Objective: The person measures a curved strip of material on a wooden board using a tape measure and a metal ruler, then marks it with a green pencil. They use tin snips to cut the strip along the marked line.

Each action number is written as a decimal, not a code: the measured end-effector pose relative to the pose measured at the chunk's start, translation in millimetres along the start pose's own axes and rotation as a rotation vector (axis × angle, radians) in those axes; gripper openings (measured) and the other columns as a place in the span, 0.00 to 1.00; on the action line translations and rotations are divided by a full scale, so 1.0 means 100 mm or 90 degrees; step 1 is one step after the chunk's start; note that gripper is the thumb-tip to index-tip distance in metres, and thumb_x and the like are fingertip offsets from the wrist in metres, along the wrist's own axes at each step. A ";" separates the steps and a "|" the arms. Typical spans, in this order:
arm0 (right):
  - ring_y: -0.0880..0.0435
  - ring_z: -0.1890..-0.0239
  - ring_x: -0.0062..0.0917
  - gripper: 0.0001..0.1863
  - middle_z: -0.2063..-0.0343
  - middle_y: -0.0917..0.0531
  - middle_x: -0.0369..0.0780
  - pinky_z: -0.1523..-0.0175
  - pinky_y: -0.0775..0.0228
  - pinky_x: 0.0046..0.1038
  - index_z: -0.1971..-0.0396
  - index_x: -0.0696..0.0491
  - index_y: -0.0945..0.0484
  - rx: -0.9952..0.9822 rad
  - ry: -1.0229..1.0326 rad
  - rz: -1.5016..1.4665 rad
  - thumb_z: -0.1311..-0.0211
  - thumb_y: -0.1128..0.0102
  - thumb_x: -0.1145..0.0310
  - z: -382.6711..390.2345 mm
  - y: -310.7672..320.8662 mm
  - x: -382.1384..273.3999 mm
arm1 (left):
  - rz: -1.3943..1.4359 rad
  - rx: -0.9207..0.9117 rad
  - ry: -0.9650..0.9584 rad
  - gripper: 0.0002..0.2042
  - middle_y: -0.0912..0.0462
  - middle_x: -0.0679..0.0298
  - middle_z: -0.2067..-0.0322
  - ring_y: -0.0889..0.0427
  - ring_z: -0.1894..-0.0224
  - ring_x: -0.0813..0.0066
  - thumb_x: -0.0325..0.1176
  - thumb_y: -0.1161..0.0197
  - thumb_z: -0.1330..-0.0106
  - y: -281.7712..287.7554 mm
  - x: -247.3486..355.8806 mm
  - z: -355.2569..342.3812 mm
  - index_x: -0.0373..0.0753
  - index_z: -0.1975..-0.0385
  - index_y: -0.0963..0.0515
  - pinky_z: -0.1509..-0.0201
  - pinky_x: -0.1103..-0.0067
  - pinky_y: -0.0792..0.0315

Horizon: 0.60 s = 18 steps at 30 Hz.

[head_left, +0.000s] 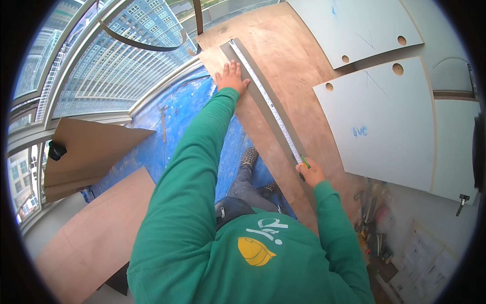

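A long grey strip (276,117) lies along the plywood sheet (286,45), with an extended white measuring tape (256,82) on it, its end hook at the strip's far end. My left hand (232,76) lies with fingers spread at the strip's left edge, just below that hook, on the pale wood. My right hand (311,171) grips the green-and-black tape measure (305,163) at the near end of the blade. Both my arms are in green sleeves.
White panels (390,137) with holes stand at right, above piled tools (374,233). Blue sheeting (152,142) covers the floor under my feet. Cardboard (91,152) and another plywood piece (96,233) are at left by tall windows (121,81), where a curled dark strip (142,41) hangs.
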State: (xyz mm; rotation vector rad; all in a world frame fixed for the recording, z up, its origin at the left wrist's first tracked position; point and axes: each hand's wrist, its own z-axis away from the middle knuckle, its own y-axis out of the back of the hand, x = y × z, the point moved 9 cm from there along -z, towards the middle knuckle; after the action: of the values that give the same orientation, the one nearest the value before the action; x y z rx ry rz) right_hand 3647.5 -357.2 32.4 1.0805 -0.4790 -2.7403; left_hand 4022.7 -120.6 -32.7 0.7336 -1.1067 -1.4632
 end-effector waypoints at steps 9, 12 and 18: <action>0.22 0.61 0.21 0.18 0.66 0.17 0.35 0.52 0.29 0.27 0.53 0.56 0.17 -0.041 -0.025 0.008 0.39 0.33 0.62 -0.24 -0.10 -0.04 | 0.033 0.046 0.004 0.43 0.56 0.66 0.20 0.58 0.19 0.63 0.60 0.46 0.28 0.06 -0.03 0.04 0.50 0.20 0.57 0.21 0.49 0.54; 0.22 0.61 0.21 0.18 0.66 0.17 0.36 0.52 0.29 0.27 0.52 0.56 0.17 -0.035 -0.014 -0.004 0.39 0.33 0.62 -0.30 -0.08 0.09 | 0.062 0.054 0.001 0.44 0.54 0.65 0.20 0.56 0.19 0.62 0.59 0.41 0.30 0.17 0.01 0.08 0.57 0.20 0.58 0.22 0.47 0.52; 0.21 0.61 0.22 0.18 0.66 0.16 0.37 0.52 0.29 0.27 0.53 0.57 0.17 -0.041 -0.036 -0.024 0.39 0.33 0.61 -0.37 -0.10 0.22 | 0.028 0.041 -0.007 0.43 0.52 0.64 0.21 0.53 0.20 0.61 0.60 0.39 0.32 0.17 -0.01 0.05 0.64 0.21 0.55 0.24 0.45 0.48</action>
State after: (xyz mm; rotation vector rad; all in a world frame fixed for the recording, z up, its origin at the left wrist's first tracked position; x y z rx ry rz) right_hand 3656.9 -362.4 -10.4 1.0085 -0.3798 -2.8050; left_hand 4025.1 -118.0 -15.4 0.7427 -1.1754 -1.4008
